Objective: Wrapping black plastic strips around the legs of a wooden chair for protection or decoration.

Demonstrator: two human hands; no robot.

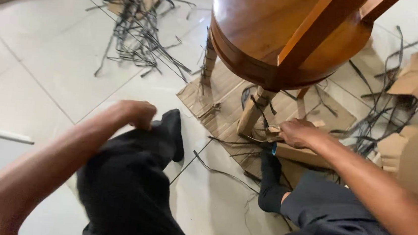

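Right hand (299,133) is curled down around a scrap of cardboard wrapping (273,131) at the foot of the stool leg (251,111), just left of it. Left hand (135,112) is a loose fist resting on the knee (holding nothing I can see), with black plastic straps (136,32) strewn well beyond it and the round wooden stool (285,34) looming above.

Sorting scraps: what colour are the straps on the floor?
Black straps, clearest in the head view.

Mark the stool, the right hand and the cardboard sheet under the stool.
stool (275,33): head view, on the round wooden seat.
right hand (299,133): head view, back of the hand, by a stool leg.
cardboard sheet (225,96): head view, bare part left of the leg.
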